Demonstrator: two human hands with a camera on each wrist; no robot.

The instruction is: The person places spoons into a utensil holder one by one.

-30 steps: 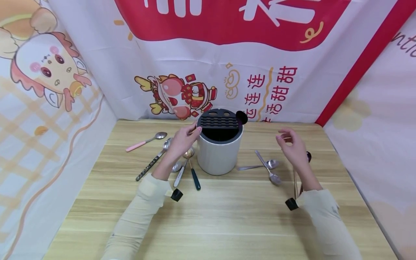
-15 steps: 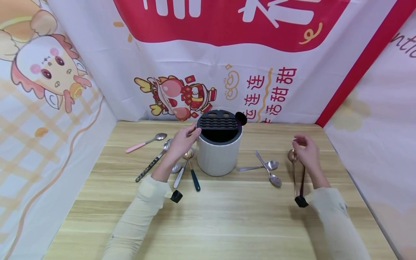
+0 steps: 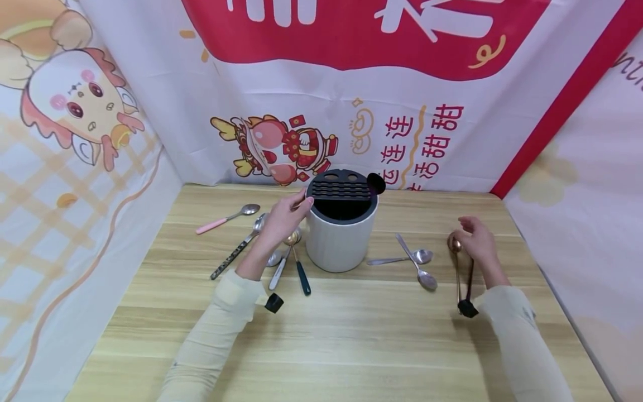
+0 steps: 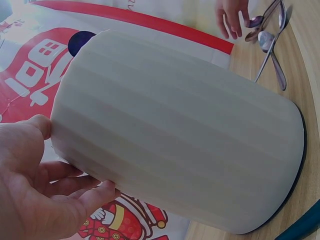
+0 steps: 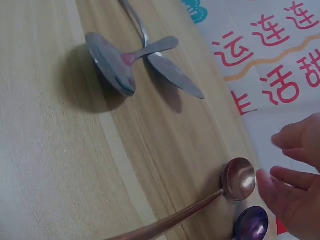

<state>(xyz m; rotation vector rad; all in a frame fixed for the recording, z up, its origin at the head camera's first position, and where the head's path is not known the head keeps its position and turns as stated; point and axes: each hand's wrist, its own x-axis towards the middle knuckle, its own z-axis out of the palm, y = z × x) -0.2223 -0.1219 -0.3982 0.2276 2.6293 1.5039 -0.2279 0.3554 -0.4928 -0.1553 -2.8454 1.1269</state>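
A ribbed off-white utensil holder (image 3: 337, 245) with a black slotted lid (image 3: 339, 188) stands upright on the table. At its left rim my left hand (image 3: 283, 220) holds on, thumb at the top edge and fingers along the wall, as the left wrist view shows. A dark spoon bowl (image 3: 375, 183) pokes up at the lid's right. My right hand (image 3: 477, 243) hovers at the far right with loosely bent, separated fingers and nothing between them. Right by its fingertips lie a copper spoon (image 5: 240, 180) and a purple spoon (image 5: 251, 223); the hand partly hides the purple one in the head view.
Two silver spoons (image 3: 422, 257) lie crossed right of the holder. Left of it lie several more: a pink-handled spoon (image 3: 211, 225), one with a black patterned handle (image 3: 228, 265), and spoons with white (image 3: 277, 274) and dark green handles (image 3: 303, 279). Printed cloth (image 3: 311, 84) hangs behind.
My right hand has moved right and nearer to me, down over the copper and purple spoons, uncovering the copper spoon's bowl. My left hand has stayed at the holder's rim.
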